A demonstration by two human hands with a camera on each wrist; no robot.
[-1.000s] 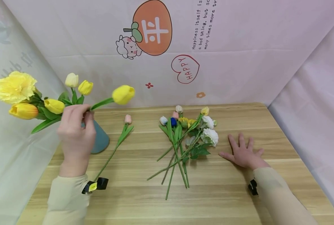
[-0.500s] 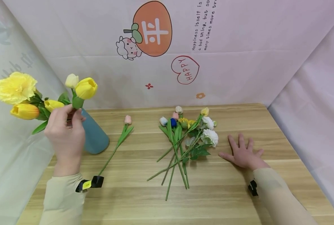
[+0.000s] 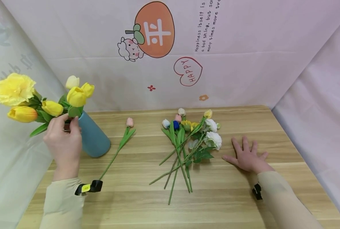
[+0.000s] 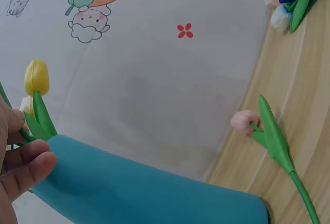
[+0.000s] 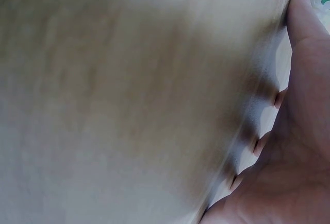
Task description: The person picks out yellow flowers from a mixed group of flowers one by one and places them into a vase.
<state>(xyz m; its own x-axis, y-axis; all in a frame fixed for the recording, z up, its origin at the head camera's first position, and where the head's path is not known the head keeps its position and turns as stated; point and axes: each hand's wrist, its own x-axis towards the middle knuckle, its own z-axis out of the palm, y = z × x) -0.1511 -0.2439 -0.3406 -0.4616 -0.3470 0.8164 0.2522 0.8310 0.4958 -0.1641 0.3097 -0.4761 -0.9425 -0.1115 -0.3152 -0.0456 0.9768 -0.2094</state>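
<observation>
Lowering a yellow tulip (image 3: pixel 76 97) leftward since the earlier frame, pinching it beneath the bloom with the left hand (image 3: pixel 63 143) near the head view's nine o'clock, at the mouth of a blue vase (image 3: pixel 95 140). Having a pink tulip (image 3: pixel 130 122) lying at the vase's three o'clock on the wooden bench (image 3: pixel 124 200). Facing a crossed heap of flowers (image 3: pixel 179 136) at five o'clock. Resting the right hand (image 3: pixel 248 157), with fingers spread, at four o'clock, well apart.
</observation>
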